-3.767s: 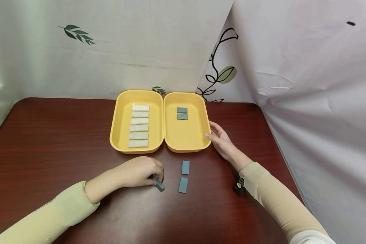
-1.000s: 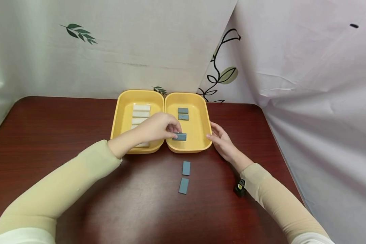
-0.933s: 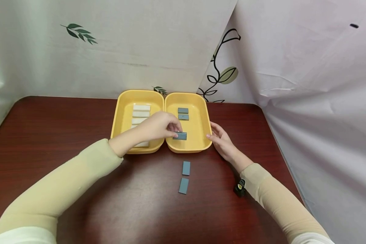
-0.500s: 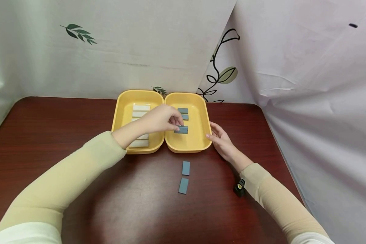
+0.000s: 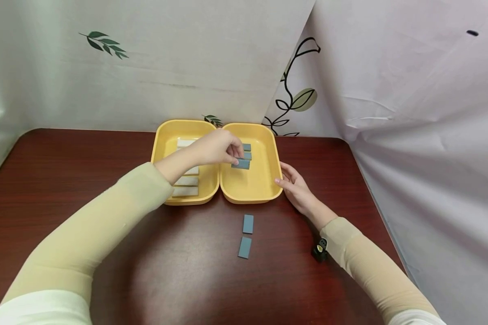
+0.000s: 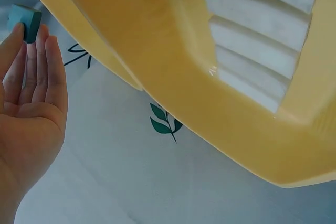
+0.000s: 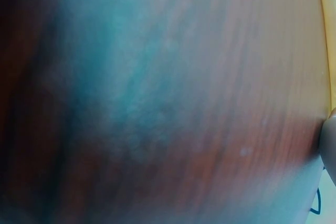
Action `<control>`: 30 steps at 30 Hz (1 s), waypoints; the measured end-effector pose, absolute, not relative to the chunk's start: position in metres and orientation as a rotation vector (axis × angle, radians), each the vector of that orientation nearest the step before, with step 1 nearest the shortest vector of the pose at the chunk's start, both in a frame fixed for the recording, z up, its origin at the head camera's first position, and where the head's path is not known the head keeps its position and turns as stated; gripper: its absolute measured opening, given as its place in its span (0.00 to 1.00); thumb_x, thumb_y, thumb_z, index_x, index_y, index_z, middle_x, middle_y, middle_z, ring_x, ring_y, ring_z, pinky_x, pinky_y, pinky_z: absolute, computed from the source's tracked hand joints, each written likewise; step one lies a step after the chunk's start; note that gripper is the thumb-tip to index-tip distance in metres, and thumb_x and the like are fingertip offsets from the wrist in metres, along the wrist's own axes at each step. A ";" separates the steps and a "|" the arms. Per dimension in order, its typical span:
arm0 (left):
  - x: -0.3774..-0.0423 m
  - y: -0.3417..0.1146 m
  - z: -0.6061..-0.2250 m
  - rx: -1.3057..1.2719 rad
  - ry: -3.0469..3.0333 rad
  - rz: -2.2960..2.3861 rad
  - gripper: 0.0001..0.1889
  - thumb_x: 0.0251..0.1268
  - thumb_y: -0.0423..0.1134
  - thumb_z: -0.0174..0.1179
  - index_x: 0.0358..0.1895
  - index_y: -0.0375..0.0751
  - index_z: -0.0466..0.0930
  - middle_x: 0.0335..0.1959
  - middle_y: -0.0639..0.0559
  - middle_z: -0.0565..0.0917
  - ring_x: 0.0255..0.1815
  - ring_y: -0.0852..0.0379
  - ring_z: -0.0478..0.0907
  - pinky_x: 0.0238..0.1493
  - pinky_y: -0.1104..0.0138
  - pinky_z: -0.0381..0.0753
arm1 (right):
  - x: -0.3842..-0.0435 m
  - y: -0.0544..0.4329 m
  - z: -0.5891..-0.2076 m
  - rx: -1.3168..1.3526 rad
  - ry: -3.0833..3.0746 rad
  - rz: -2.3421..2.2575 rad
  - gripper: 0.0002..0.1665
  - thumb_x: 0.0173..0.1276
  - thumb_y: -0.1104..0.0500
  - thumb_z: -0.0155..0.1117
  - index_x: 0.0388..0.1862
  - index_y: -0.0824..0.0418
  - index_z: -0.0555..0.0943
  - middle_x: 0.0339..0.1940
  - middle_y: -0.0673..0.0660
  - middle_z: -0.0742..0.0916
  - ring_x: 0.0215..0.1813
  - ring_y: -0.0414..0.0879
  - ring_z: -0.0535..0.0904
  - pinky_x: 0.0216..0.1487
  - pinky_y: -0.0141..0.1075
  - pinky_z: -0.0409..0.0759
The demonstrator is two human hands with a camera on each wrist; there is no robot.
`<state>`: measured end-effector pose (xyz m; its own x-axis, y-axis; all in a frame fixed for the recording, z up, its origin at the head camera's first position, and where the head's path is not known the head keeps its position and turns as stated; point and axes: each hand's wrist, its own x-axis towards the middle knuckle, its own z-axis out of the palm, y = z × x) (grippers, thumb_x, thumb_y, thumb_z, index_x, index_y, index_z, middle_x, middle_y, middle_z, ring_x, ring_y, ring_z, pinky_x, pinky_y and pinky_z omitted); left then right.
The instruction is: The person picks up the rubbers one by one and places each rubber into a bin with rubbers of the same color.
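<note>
Between thumb and fingers my left hand (image 5: 217,148) pinches a blue-grey rectangular tile (image 5: 241,164) over the right yellow tray (image 5: 252,188). In the left wrist view the tile (image 6: 32,23) shows its thick edge near the fingertips. Just beyond it, two similar tiles (image 5: 248,155) lie in a column inside that tray, partly covered by the hand. My right hand (image 5: 297,187) holds the same tray's right side, thumb at the rim and fingers along the outer wall. Whether the held tile touches the tray floor, I cannot tell.
The left yellow tray (image 5: 208,187) touches the right one and holds several white tiles (image 5: 185,181), partly behind my left arm. Two blue-grey tiles (image 5: 248,224) lie on the dark red table (image 5: 187,271) before the trays. A small black device (image 5: 319,250) sits at the right wrist.
My left hand picked up the tile from the table and carried it over the right tray. Over the last second it moved farther back, towards the two tiles there. The right hand stayed put.
</note>
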<state>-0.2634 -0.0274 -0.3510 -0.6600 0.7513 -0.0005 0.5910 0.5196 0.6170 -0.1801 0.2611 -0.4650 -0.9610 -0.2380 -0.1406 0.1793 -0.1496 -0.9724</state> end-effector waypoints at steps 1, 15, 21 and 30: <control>-0.265 -0.027 -0.351 1.130 2.496 0.861 0.05 0.64 0.30 0.75 0.41 0.36 0.90 0.40 0.46 0.92 0.42 0.51 0.89 0.51 0.61 0.88 | -0.180 0.261 -0.465 -0.068 1.848 -2.191 0.41 0.76 0.75 0.51 0.85 0.71 0.52 0.82 0.67 0.65 0.67 0.36 0.75 0.64 0.24 0.78; -0.285 -0.014 -0.350 1.097 2.481 0.860 0.05 0.65 0.29 0.74 0.41 0.37 0.90 0.42 0.44 0.91 0.45 0.49 0.87 0.54 0.60 0.86 | -0.181 0.262 -0.466 -0.051 1.851 -2.185 0.41 0.77 0.75 0.50 0.85 0.69 0.53 0.82 0.66 0.65 0.66 0.34 0.76 0.64 0.23 0.78; -0.293 -0.007 -0.355 1.067 2.471 0.874 0.04 0.65 0.28 0.73 0.40 0.36 0.89 0.40 0.45 0.91 0.44 0.50 0.86 0.52 0.61 0.86 | -0.180 0.261 -0.465 -0.048 1.859 -2.177 0.41 0.77 0.75 0.50 0.85 0.70 0.52 0.83 0.67 0.64 0.67 0.34 0.76 0.65 0.23 0.78; -0.303 0.000 -0.364 1.049 2.475 0.829 0.03 0.65 0.27 0.72 0.39 0.36 0.89 0.40 0.44 0.90 0.44 0.50 0.86 0.52 0.61 0.85 | -0.180 0.261 -0.466 -0.052 1.842 -2.188 0.42 0.76 0.75 0.50 0.86 0.70 0.52 0.84 0.70 0.61 0.68 0.36 0.75 0.64 0.23 0.78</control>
